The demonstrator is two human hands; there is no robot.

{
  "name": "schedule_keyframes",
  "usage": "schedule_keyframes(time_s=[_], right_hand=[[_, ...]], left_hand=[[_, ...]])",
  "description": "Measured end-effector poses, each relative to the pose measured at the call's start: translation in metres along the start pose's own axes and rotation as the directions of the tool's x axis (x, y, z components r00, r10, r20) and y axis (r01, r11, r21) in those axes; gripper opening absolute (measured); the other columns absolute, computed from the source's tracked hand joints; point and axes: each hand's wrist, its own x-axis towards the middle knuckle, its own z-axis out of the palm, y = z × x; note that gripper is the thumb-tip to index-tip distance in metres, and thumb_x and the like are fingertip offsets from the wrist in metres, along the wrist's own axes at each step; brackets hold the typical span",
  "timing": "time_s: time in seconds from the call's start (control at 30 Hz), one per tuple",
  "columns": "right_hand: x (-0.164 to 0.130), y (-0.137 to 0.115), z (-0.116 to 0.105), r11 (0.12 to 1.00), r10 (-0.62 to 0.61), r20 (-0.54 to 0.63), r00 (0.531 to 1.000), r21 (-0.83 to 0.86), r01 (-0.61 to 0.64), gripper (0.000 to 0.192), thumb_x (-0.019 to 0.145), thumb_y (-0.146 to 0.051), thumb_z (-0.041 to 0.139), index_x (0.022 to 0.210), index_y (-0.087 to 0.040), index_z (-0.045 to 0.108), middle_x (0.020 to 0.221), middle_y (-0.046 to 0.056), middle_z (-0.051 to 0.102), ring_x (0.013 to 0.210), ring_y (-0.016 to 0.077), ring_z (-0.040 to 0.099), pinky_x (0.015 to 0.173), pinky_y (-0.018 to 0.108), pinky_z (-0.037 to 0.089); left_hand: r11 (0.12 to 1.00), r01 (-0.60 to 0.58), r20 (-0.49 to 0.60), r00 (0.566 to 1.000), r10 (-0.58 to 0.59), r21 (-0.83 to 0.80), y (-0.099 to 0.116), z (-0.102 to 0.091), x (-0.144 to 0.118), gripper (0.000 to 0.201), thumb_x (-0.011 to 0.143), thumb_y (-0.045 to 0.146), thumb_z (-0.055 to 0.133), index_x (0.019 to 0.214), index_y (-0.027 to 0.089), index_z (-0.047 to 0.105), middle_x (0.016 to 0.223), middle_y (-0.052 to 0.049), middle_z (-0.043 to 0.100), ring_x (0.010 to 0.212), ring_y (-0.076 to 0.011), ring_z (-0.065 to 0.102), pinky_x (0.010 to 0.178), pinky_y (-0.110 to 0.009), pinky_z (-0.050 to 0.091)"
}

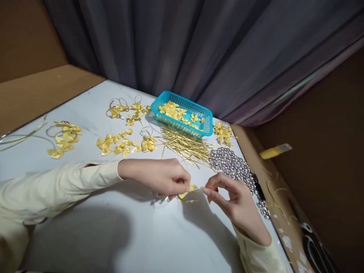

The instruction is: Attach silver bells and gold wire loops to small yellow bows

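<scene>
My left hand (167,178) is closed in a pinch on a yellow ribbon bow (183,194), whose far side its fingers hide. A loop of gold wire (191,201) hangs at the bow, over the white tabletop. To its right, my right hand (226,195) pinches the end of a thin pale strand (196,189) that runs across from the bow. Whether this strand is wire or thread I cannot tell. Something small and shiny (162,198) shows under my left fingers, too blurred to name.
A blue basket (182,126) of yellow bows stands at the back. Before it lie cut gold wires (187,146) and a heap of silver beads (231,165). Loose bows (113,144) and looped bows (64,138) lie left. Black-handled scissors (315,246) lie at the right edge.
</scene>
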Motion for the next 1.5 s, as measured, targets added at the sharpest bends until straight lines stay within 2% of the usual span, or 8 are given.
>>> schedule_keyframes(time_s=[0.43,0.57,0.8,0.97,1.13,1.3,1.4,1.5], right_hand=[[-0.007,-0.006,0.010,0.963,-0.267,-0.152,0.952,-0.077,0.257,0.009,0.081,-0.011,0.057,0.076,-0.017,0.057,0.062,0.001,0.060,0.054,0.0111,0.053,0.050,0.023,0.042],[-0.007,-0.008,0.015,0.945,-0.326,-0.138,0.935,-0.070,0.319,0.010,0.081,-0.008,0.056,0.078,-0.017,0.055,0.063,0.001,0.060,0.054,0.0110,0.053,0.050,0.023,0.043],[-0.009,-0.008,0.015,0.918,-0.396,-0.047,0.917,-0.063,0.393,0.013,0.082,-0.005,0.053,0.080,-0.018,0.054,0.064,0.001,0.059,0.053,0.0114,0.051,0.050,0.026,0.039],[-0.008,-0.006,0.008,0.933,-0.349,-0.055,0.936,-0.116,0.341,0.011,0.082,-0.010,0.053,0.074,-0.017,0.054,0.060,0.001,0.058,0.052,0.0115,0.051,0.048,0.025,0.039],[-0.001,0.004,0.002,0.989,-0.138,-0.084,0.987,-0.064,0.133,0.014,0.083,-0.020,0.057,0.069,-0.016,0.057,0.058,0.000,0.058,0.051,0.0106,0.053,0.050,0.023,0.041],[0.007,0.014,0.005,1.000,0.002,0.077,0.997,0.008,-0.003,0.016,0.085,-0.026,0.055,0.073,-0.016,0.056,0.061,0.001,0.061,0.056,0.0112,0.056,0.051,0.021,0.041],[0.007,0.015,0.001,0.999,0.015,0.159,0.987,-0.051,-0.007,0.010,0.087,-0.024,0.052,0.081,-0.017,0.058,0.071,0.002,0.063,0.060,0.0114,0.057,0.052,0.021,0.041],[0.005,0.009,-0.007,0.988,-0.075,0.037,0.996,-0.134,0.080,0.008,0.088,-0.021,0.049,0.090,-0.018,0.056,0.090,0.006,0.062,0.073,0.0134,0.057,0.059,0.023,0.044]], left_hand=[[0.996,-0.028,-0.012,0.999,0.029,0.080,0.002,0.002,0.001,0.019,0.078,0.009,0.040,0.062,0.015,0.048,0.051,0.004,0.051,0.042,-0.0052,0.043,0.044,-0.015,0.033],[0.959,-0.090,-0.071,0.991,0.113,0.270,-0.001,0.007,0.001,0.020,0.078,0.010,0.041,0.061,0.015,0.049,0.048,0.004,0.045,0.041,-0.0057,0.035,0.043,-0.018,0.027],[0.956,-0.071,-0.110,0.988,0.106,0.284,-0.005,0.006,0.004,0.021,0.080,0.012,0.041,0.062,0.014,0.051,0.050,0.003,0.046,0.043,-0.0058,0.037,0.044,-0.019,0.027],[0.992,-0.046,-0.063,0.997,0.053,0.117,-0.008,0.002,0.004,0.019,0.079,0.011,0.040,0.065,0.014,0.053,0.054,0.002,0.055,0.046,-0.0061,0.047,0.047,-0.016,0.034],[0.999,-0.036,-0.024,0.999,0.036,0.024,-0.007,-0.001,0.004,0.019,0.081,0.012,0.040,0.066,0.014,0.051,0.054,0.003,0.056,0.045,-0.0058,0.050,0.047,-0.015,0.037],[0.997,-0.062,-0.011,0.998,0.062,0.040,-0.004,0.001,0.003,0.017,0.081,0.010,0.040,0.068,0.014,0.051,0.053,0.004,0.056,0.044,-0.0049,0.049,0.046,-0.014,0.037],[0.997,-0.059,-0.015,0.998,0.059,0.047,-0.004,0.001,0.003,0.018,0.081,0.010,0.040,0.067,0.014,0.051,0.053,0.004,0.054,0.044,-0.0052,0.048,0.046,-0.014,0.036],[0.995,-0.072,-0.019,0.997,0.073,0.066,-0.004,0.001,0.003,0.018,0.078,0.008,0.041,0.063,0.014,0.048,0.052,0.004,0.052,0.045,-0.0048,0.047,0.046,-0.014,0.034]])
